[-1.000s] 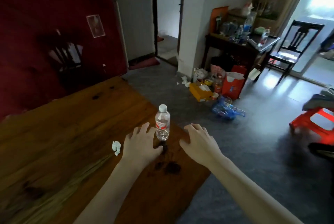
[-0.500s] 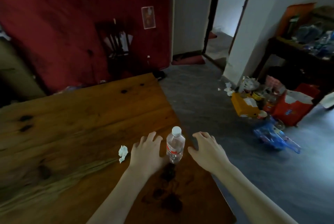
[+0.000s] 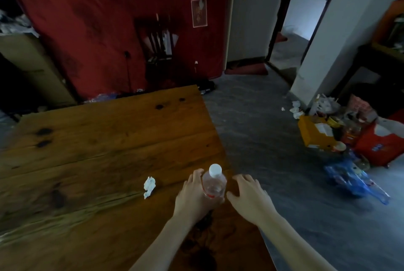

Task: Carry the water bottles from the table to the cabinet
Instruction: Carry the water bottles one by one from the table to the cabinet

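A small clear water bottle (image 3: 214, 184) with a white cap and a red label stands upright near the right edge of the wooden table (image 3: 105, 139). My left hand (image 3: 192, 196) wraps around it: the fingers lie along its left side and the thumb curls across the front of its base. My right hand (image 3: 249, 196) hovers just right of the bottle with its fingers spread and relaxed, holding nothing and not touching the bottle.
A crumpled white tissue (image 3: 149, 186) lies on the table left of my hands. On the grey floor to the right lie a yellow box (image 3: 314, 134), a red bag (image 3: 380, 146) and blue plastic packaging (image 3: 354, 177). Dark wooden furniture (image 3: 371, 58) stands at the far right, with a doorway (image 3: 290, 36) behind.
My left hand has closed in from beside the bottle and now wraps around it. The view has swung left and down. My right hand stays open to the bottle's right.
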`<state>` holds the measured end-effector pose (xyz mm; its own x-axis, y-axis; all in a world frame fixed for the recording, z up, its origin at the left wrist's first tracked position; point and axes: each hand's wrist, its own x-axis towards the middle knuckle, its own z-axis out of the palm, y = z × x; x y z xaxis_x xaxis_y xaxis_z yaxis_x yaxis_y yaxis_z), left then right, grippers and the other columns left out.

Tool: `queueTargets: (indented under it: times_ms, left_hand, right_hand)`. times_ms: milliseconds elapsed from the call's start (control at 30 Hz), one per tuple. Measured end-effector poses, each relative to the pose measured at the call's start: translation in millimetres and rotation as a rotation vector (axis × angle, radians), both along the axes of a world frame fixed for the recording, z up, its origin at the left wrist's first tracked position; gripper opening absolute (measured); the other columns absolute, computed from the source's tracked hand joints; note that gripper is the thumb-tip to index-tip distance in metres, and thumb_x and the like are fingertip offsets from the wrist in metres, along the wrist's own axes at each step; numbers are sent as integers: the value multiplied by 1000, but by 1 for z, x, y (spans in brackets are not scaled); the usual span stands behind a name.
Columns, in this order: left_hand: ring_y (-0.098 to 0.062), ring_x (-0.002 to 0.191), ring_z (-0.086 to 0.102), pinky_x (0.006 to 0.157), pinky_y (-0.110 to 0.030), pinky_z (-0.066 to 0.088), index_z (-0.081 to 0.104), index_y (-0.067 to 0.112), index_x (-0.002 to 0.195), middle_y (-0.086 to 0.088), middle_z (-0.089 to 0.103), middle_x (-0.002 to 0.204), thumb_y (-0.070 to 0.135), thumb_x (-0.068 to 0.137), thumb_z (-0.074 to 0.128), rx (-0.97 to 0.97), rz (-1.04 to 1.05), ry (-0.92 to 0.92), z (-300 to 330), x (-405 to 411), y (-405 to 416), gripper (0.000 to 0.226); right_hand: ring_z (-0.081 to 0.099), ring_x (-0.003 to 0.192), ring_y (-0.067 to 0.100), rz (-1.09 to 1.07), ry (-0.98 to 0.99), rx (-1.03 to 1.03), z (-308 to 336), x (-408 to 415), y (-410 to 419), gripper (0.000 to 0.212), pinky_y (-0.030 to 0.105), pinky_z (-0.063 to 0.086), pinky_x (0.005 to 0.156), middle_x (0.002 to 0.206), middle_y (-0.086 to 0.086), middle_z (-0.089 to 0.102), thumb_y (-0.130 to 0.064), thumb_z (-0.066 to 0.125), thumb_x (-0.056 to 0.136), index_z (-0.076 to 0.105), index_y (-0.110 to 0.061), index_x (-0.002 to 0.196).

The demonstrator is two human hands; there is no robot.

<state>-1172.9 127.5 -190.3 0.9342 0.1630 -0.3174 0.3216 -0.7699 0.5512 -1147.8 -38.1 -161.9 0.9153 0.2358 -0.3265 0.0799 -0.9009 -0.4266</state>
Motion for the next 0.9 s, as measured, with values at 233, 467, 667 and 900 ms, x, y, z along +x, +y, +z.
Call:
queueTargets:
  times_ms: [233, 467, 667, 900]
  left_hand:
    - [-1, 100, 66, 68, -8, 49, 47, 27, 131, 10, 66, 121, 51, 78, 82, -300, 159, -191, -15, 5, -10, 68]
    - [18, 99, 55, 75, 5, 41, 41, 33, 125, 28, 56, 111, 35, 73, 90, -326, 167, -318, 16, 1, 18, 72]
    - [15, 114, 53, 88, -4, 43, 48, 37, 123, 23, 63, 115, 32, 71, 91, -390, 144, -488, 68, -13, 51, 67]
    - [-15, 114, 65, 100, -54, 53, 53, 34, 129, 11, 68, 119, 50, 67, 85, -410, 151, -584, 106, -46, 95, 72]
  right_hand:
    - [43, 134, 17, 22, 21, 9, -8, 0, -6, 58, 43, 43, 108, 149, -3, 42, -49, 50, 96, 38, -26, 147]
    - [55, 121, 16, -42, 138, 153, -19, 1, -1, 60, 37, 50, 99, 146, -2, 45, -45, 54, 94, 37, -26, 148]
    - [58, 113, 14, -265, 464, 532, -20, 5, 25, 46, 38, 48, 101, 132, 0, 59, -41, 49, 100, 50, -20, 141]
    - [60, 122, 31, -429, 1160, 1090, -2, 11, 66, 52, 51, 52, 92, 131, 13, 64, -51, 28, 103, 52, -16, 132]
